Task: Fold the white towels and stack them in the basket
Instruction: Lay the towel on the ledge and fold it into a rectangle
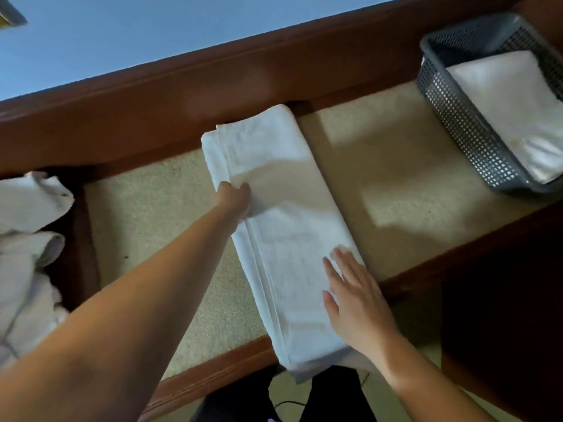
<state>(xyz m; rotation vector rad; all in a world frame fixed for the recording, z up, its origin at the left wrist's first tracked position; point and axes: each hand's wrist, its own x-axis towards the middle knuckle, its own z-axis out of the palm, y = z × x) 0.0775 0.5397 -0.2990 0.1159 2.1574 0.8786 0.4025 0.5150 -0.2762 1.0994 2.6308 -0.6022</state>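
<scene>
Long white terry towel (283, 239), folded into a narrow strip, lying across the beige-topped, wood-framed desk (396, 178), near end overhanging the front edge. Left hand (236, 201) gripping the strip's left edge at mid-length, fingers curled into the cloth. Right hand (356, 300) flat on the near part, fingers straight and spread. Grey perforated plastic basket (457, 117) at far right, holding a folded white towel (515, 108). Heap of crumpled white towels (27, 254) at left.

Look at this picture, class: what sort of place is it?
Probably a bedroom or hotel room used for laundry folding. A white towel lies on a wood-framed, beige-topped table, a grey basket holds folded towels, and unfolded ones wait at the left.
</scene>
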